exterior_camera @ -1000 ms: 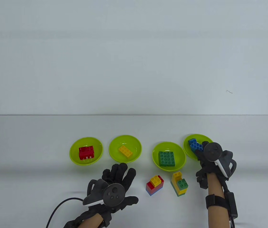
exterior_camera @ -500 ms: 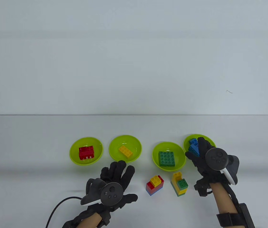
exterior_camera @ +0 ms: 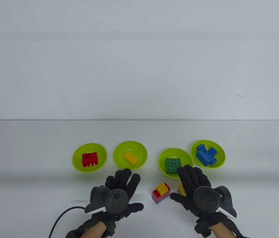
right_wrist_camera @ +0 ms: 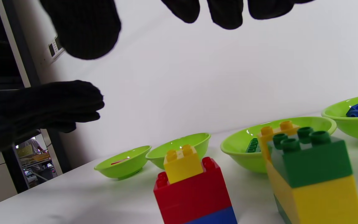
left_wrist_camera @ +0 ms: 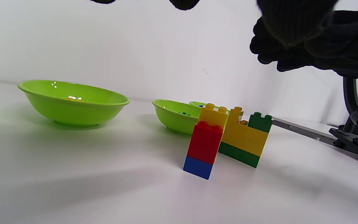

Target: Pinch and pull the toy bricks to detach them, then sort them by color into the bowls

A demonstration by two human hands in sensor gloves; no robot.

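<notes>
The right hand (exterior_camera: 195, 184) hovers with fingers spread and relaxed, holding nothing, right above the yellow-and-green stack (right_wrist_camera: 312, 174), which stands on the table (exterior_camera: 30, 153) in front of the bowl with the green brick (exterior_camera: 172, 165). The left hand (exterior_camera: 119, 189) is also loose and empty, fingers straight, just left of the other stack (exterior_camera: 161, 193) — blue at the bottom, red above, a small yellow brick on top. Behind the hands, four green bowls sit in a row: red bricks (exterior_camera: 89, 159) in the far left one, a yellow brick (exterior_camera: 130, 158) next, then green, and blue bricks (exterior_camera: 206, 155) in the far right bowl (exterior_camera: 220, 162).
</notes>
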